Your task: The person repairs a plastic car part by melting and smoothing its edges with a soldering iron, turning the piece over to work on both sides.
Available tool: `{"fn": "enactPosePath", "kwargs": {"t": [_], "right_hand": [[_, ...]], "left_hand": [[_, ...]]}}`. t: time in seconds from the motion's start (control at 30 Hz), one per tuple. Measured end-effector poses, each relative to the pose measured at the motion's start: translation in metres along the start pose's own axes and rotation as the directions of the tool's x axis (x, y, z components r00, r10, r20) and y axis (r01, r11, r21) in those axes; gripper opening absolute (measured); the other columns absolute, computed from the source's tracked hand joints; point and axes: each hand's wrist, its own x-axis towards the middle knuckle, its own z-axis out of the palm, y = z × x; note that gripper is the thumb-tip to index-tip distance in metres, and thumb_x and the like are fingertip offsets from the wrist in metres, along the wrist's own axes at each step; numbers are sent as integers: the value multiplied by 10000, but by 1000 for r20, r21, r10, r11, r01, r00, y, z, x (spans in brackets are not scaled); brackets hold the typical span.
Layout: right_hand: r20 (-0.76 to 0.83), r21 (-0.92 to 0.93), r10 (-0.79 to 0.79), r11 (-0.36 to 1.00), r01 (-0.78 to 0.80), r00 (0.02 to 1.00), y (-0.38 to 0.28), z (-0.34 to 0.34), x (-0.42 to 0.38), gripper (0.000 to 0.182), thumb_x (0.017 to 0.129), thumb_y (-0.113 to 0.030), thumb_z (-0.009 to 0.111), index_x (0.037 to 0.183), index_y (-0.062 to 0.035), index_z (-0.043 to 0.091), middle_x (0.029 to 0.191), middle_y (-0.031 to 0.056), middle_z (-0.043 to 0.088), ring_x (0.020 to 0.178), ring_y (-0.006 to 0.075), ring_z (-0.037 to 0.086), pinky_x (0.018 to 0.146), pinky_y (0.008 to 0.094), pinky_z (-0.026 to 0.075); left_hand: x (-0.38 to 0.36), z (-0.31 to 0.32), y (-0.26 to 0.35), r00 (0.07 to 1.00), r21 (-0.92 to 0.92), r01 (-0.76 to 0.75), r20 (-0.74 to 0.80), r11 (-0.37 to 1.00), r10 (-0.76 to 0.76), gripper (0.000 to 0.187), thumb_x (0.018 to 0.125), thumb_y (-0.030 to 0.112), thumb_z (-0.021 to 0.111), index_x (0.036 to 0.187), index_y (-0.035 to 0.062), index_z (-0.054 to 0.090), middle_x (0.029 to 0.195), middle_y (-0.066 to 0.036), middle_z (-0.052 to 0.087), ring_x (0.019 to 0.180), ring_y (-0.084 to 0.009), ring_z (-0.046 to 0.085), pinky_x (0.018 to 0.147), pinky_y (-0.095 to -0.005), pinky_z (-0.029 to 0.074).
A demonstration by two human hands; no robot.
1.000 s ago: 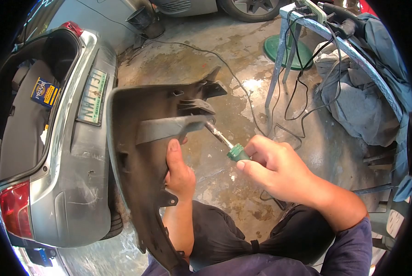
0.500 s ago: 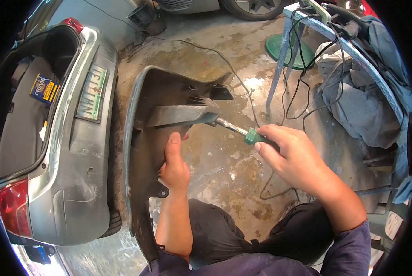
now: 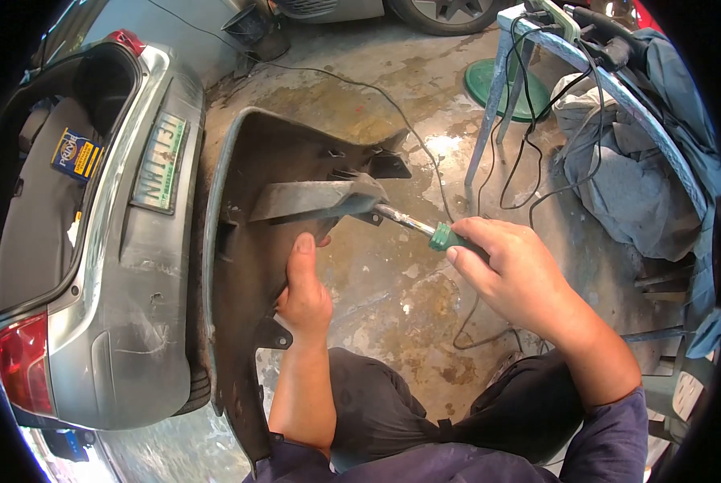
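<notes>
A dark plastic bumper piece (image 3: 244, 173) stands on its side in front of me, with its hollow inner face towards me. My left hand (image 3: 306, 286) is closed on its inner edge, thumb up along the near face and the other fingers mostly hidden behind it. In my right hand (image 3: 512, 270) is a screwdriver (image 3: 441, 237) with a green handle, held between thumb and fingers. Its metal shaft points left, and the tip end meets the raised bracket (image 3: 312, 199) inside the piece; the very tip is hidden there.
Close on the left is a silver car (image 3: 147, 298) with its tailgate up and a blue-and-yellow box (image 3: 77, 154) inside. A blue metal stand (image 3: 489, 105) with cables and cloths is at the right. A green round lid (image 3: 477, 76) and a black cable (image 3: 389, 98) lie on the wet floor.
The bumper piece has swung a little to the left, its outer edge now nearer the car. Both hands keep almost the same place, and the screwdriver stays against the bracket.
</notes>
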Motion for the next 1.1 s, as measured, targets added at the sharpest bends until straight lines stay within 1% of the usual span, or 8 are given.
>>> {"fn": "enactPosePath", "kwargs": {"t": [0.17, 0.27, 0.33, 0.47, 0.63, 0.73, 1.03, 1.1], "right_hand": [[7, -21, 13, 1000, -13, 1000, 1, -2, 0, 198, 924, -193, 627, 1007, -15, 653, 842, 199, 656, 819, 395, 655, 730, 467, 510], [2, -16, 19, 1000, -19, 1000, 1, -2, 1, 200, 924, -195, 624, 1004, -14, 654, 841, 200, 656, 816, 399, 655, 730, 470, 509], [1, -17, 23, 1000, -23, 1000, 2, -2, 1, 199, 924, -194, 623, 1002, -13, 654, 840, 202, 655, 814, 401, 654, 727, 472, 509], [15, -6, 27, 1000, -27, 1000, 1, -4, 1, 194, 922, -187, 624, 990, -8, 655, 828, 211, 652, 801, 407, 654, 713, 471, 509], [39, 26, 39, 999, -40, 998, 0, -4, 2, 187, 921, -181, 625, 969, -3, 659, 810, 218, 649, 778, 413, 651, 691, 467, 509], [38, 36, 30, 999, -32, 999, 0, -4, 2, 185, 921, -179, 622, 964, -3, 660, 810, 217, 650, 773, 413, 650, 688, 466, 509], [43, 31, 49, 998, -50, 998, 0, -4, 3, 197, 922, -189, 614, 971, -2, 656, 829, 216, 653, 797, 409, 652, 705, 468, 508], [40, 27, 57, 998, -58, 998, 0, -4, 3, 202, 921, -192, 615, 976, -3, 657, 830, 215, 655, 799, 408, 654, 708, 470, 507]], "left_hand": [[-1, -5, -5, 1000, 42, -2, 5, 999, 2, 278, 950, 18, 607, 1225, -18, 622, 1237, -67, 643, 1108, -162, 622, 998, -332, 502], [0, -1, -4, 1000, 85, -10, -23, 996, 12, 280, 949, 16, 605, 1226, -15, 622, 1239, -68, 642, 1112, -163, 619, 1004, -333, 498], [1, -4, -4, 1000, 132, -23, 3, 991, 23, 289, 950, 22, 603, 1236, -13, 616, 1241, -70, 642, 1117, -167, 619, 994, -338, 505], [-1, 0, -1, 999, 37, 32, -1, 999, -32, 308, 955, 38, 596, 1260, -5, 603, 1246, -76, 641, 1122, -179, 621, 967, -354, 525], [-2, -6, -9, 1000, 104, 18, 11, 994, -19, 308, 962, 60, 592, 1265, 0, 600, 1245, -81, 642, 1121, -183, 624, 919, -379, 552], [-2, -6, -10, 999, 79, 34, 12, 996, -35, 302, 965, 70, 592, 1259, 1, 604, 1240, -82, 642, 1121, -182, 624, 905, -385, 559], [-3, -9, -13, 999, 137, 47, 6, 990, -48, 307, 975, 92, 582, 1265, -8, 597, 1256, -77, 633, 1132, -184, 619, 903, -400, 559], [-1, -2, -6, 999, 147, 30, -18, 989, -28, 245, 964, 79, 590, 1184, -19, 631, 1154, -79, 668, 1037, -176, 641, 875, -364, 547]]}}
